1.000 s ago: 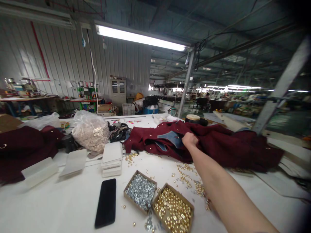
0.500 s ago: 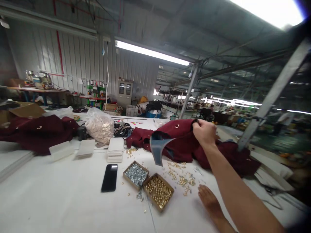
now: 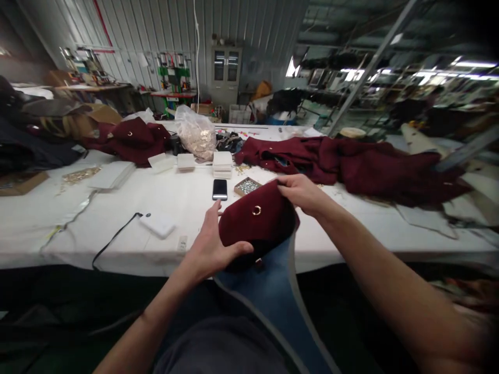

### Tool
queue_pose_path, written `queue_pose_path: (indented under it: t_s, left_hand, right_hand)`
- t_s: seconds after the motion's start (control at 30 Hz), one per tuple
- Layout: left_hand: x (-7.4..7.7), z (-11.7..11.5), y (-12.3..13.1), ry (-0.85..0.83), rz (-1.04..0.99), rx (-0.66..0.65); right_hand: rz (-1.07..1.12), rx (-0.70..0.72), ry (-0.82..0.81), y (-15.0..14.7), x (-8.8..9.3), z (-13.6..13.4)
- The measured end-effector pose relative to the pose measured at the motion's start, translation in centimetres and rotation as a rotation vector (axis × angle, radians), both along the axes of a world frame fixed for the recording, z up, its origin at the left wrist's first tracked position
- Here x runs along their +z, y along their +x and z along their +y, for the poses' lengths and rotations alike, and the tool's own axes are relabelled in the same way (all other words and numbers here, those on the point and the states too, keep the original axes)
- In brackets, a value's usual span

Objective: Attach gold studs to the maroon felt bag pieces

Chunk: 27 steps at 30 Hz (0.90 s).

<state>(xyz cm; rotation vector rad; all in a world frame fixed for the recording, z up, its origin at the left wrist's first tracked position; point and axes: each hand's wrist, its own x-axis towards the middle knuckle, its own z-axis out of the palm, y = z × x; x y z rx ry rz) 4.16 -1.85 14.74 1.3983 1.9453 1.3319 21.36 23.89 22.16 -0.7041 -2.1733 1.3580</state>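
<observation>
A maroon fabric piece [image 3: 244, 218] with a gold ring on its face is held up in front of me, over the table's front edge. My right hand [image 3: 302, 193] pinches its top right corner. At its lower left side, my left hand [image 3: 210, 246] has the thumb across the front and the fingers partly hidden behind the cloth. A long blue strip with a pale border [image 3: 265, 296] hangs below the piece towards my lap. Just behind it on the table are a small box of silver rings [image 3: 247, 185] and a black phone [image 3: 220, 190].
More maroon fabric [image 3: 307, 156] lies along the table's back right, with another maroon pile [image 3: 134, 140] at the back left. White card stacks [image 3: 222, 164] and a clear bag of pale pieces [image 3: 197, 134] stand between them. A white flat device [image 3: 157, 225] lies near the front edge.
My right hand has brought the maroon piece from the back of the table to in front of my body. My left hand has risen from the tabletop onto it. The view has tilted down.
</observation>
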Motion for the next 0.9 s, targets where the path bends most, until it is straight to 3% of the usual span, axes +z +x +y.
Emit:
queue_pose_path:
  t_s: [0.07,0.13,0.33,0.4,0.5,0.57,0.67,0.77,0.9]
  left_hand:
    - [0.7,0.2,1.2,-0.062,0.272,-0.077]
    - [0.4,0.7,2.0,-0.184,0.457,-0.122]
    - [-3.8,3.0,2.9,-0.457,0.639,-0.093]
    - [-4.4,3.7,2.5,-0.480,0.635,-0.135]
    - [-4.6,4.2,0.9,-0.477,0.584,-0.272]
    - [-4.7,4.3,-0.5,-0.468,0.597,-0.341]
    - [-5.3,4.1,-2.0,-0.487,0.703,-0.422]
    - [-6.7,3.8,-1.5,-0.565,0.818,-0.466]
    - [-8.9,4.1,0.9,-0.603,0.965,-0.308]
  right_hand:
    - [-0.106,0.199,-0.047,-1.9,-2.4,0.0]
    - [-0.172,0.317,-0.004,-3.5,-4.6,0.5]
    - [-0.220,0.408,0.100,-5.1,-8.0,3.6]
    - [-0.258,0.350,0.244,-4.8,-8.7,4.5]
    - [-0.377,0.154,0.545,-4.0,-9.6,4.8]
    - [-0.444,0.031,0.663,-3.6,-10.3,4.4]
    - [-0.487,-0.080,0.675,-3.7,-11.4,3.9]
    - [-0.515,-0.117,0.637,-4.5,-12.5,3.8]
    - [-0.543,-0.127,0.657,-5.9,-13.8,4.0]
